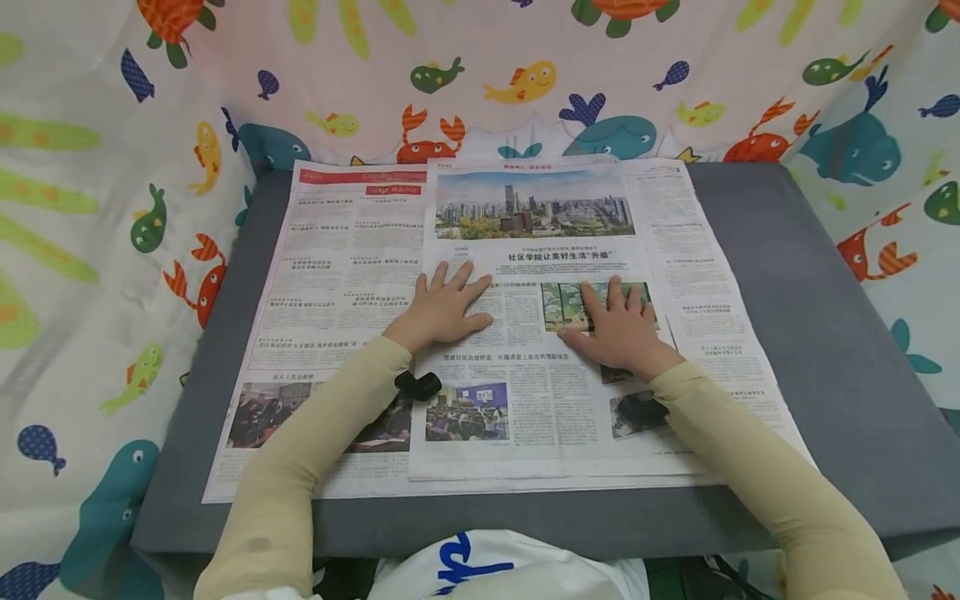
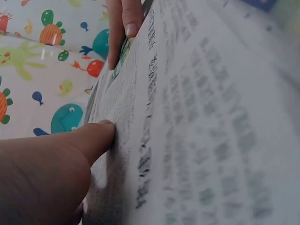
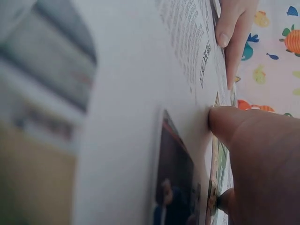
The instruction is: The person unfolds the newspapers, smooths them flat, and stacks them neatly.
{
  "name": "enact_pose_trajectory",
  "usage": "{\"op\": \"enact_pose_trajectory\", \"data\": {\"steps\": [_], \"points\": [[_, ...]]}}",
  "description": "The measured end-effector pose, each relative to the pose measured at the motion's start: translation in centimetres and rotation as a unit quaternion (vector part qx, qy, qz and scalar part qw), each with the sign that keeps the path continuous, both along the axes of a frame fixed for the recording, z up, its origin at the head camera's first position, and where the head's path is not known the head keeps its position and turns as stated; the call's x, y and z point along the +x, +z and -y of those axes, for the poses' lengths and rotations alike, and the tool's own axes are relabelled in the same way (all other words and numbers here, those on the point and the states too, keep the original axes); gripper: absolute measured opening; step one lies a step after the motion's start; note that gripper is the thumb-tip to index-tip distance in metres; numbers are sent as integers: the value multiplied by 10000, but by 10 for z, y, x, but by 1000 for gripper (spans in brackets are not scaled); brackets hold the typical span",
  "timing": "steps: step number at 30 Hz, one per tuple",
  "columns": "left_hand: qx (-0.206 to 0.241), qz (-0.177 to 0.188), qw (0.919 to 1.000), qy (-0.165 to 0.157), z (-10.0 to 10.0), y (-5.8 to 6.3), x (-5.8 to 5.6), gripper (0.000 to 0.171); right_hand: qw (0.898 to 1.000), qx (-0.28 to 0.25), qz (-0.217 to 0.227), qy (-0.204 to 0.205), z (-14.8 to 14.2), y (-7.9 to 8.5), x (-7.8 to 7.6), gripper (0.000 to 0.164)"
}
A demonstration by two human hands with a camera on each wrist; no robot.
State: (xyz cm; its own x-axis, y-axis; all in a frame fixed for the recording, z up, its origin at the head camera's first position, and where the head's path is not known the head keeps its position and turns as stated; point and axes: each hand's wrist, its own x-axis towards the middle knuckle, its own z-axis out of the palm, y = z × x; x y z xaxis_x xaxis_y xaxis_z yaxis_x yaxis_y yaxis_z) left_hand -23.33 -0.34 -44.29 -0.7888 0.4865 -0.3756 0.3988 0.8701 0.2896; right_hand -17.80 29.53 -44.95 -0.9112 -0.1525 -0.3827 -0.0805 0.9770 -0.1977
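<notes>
A newspaper (image 1: pixel 525 358) lies spread on a grey table, its folded upper part over a wider sheet (image 1: pixel 322 250). On the upper part, left of centre, my left hand (image 1: pixel 446 308) rests with fingers spread. My right hand (image 1: pixel 622 329) also lies palm down, over a green picture (image 1: pixel 562 307) on the page. Neither hand grips anything. In the left wrist view, the left thumb (image 2: pixel 101 136) touches the printed paper (image 2: pixel 187 117). The right wrist view has the right thumb (image 3: pixel 229 122) against the page (image 3: pixel 126 117), with the left hand (image 3: pixel 234 28) beyond.
The grey table (image 1: pixel 840 350) extends beyond the paper, mostly to the right. A white curtain (image 1: pixel 495 117) printed with sea animals rises behind the table and at both sides. Small black wrist devices (image 1: pixel 417 385) sit under the sleeves, close to the paper.
</notes>
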Motion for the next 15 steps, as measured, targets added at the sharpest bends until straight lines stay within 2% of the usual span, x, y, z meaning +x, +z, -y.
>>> {"op": "enact_pose_trajectory", "data": {"steps": [6, 12, 15], "points": [[397, -36, 9987, 324, 17, -4, 8, 77, 9999, -92, -77, 19, 1, 2, -1, 94], [532, -122, 9942, 931, 57, 1, 30, 80, 9983, -450, -260, 270, 21, 13, -2, 94], [510, -182, 9907, 1249, 73, 5, 42, 80, 9961, -561, -341, 584, 41, 21, -2, 93]]}}
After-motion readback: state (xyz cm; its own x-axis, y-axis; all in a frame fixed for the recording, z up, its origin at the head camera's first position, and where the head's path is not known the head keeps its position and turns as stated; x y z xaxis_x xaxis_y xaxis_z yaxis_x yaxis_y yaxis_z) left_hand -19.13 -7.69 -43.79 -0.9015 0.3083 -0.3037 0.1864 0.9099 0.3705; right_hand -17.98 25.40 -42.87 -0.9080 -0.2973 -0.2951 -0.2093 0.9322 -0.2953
